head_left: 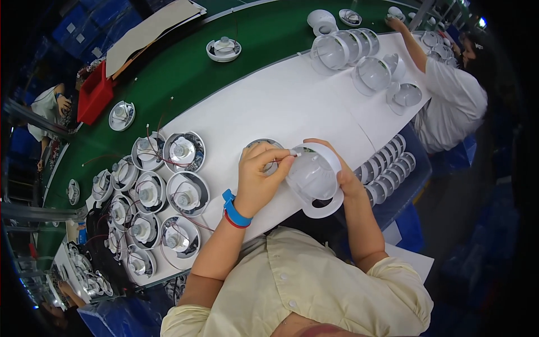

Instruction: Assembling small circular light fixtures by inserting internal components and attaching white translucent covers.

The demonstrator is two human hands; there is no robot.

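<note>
My right hand (pixel 343 174) holds a white bowl-shaped plastic lamp housing (pixel 314 178) tilted on its side above the white worktop (pixel 281 106). My left hand (pixel 259 177), with a blue wristband, pinches a small wire or connector end at the housing's rim. Partly hidden behind my left hand, a round metal-backed lamp module (pixel 264 144) lies on the worktop.
Several round lamp modules with wires (pixel 168 185) crowd the left of the worktop. Stacked white housings (pixel 387 163) fill a blue bin at my right. More housings (pixel 348 50) stand at the far end, where another person (pixel 455 95) works. A green conveyor belt (pixel 185 73) carries a module (pixel 223 49); a red bin (pixel 94 92) sits at its edge.
</note>
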